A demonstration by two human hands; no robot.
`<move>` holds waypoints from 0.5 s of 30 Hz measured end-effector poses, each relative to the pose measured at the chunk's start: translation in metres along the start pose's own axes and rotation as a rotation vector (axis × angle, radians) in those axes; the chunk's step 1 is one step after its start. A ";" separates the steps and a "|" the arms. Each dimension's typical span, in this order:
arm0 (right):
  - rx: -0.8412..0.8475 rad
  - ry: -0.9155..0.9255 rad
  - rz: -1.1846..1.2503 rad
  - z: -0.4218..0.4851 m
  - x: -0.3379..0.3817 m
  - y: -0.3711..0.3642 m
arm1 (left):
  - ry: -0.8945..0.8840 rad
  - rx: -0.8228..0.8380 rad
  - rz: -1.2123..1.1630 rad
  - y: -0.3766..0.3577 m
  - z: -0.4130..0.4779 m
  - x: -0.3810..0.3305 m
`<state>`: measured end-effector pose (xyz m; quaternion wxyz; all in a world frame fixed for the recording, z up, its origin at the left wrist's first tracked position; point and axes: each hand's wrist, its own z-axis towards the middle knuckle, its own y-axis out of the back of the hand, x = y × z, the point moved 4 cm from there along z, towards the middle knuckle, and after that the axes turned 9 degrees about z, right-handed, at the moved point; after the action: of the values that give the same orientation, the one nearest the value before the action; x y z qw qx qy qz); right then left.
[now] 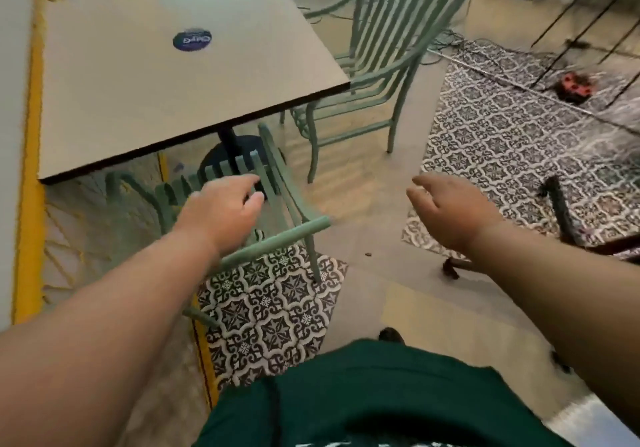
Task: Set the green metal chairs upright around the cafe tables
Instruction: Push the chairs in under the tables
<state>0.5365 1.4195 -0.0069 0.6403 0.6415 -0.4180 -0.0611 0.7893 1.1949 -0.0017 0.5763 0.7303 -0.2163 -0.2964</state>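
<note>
Head cam: my left hand (221, 211) is hovering slack over the upright green chair (277, 242) at the table (138, 100), right hand (450, 211) hanging empty; shoving crooked, I'm risking jamming its armrest (282, 169) against the table.

One slatted green chair (277, 242) stands at the beige table's (138, 83) near edge, a second chair (384, 48) at its right.
</note>
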 end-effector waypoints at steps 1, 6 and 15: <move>-0.035 -0.032 0.006 -0.007 -0.011 0.009 | -0.064 0.001 0.026 0.005 0.011 -0.020; -0.128 -0.146 0.006 -0.031 -0.076 0.056 | -0.317 0.021 0.116 0.018 0.061 -0.127; -0.122 -0.224 0.008 0.001 -0.196 0.145 | -0.491 0.048 0.185 0.001 0.137 -0.316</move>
<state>0.3437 1.5633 0.0296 0.6277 0.5888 -0.4851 -0.1550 0.4651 1.3040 0.0355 0.5139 0.6270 -0.4224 -0.4055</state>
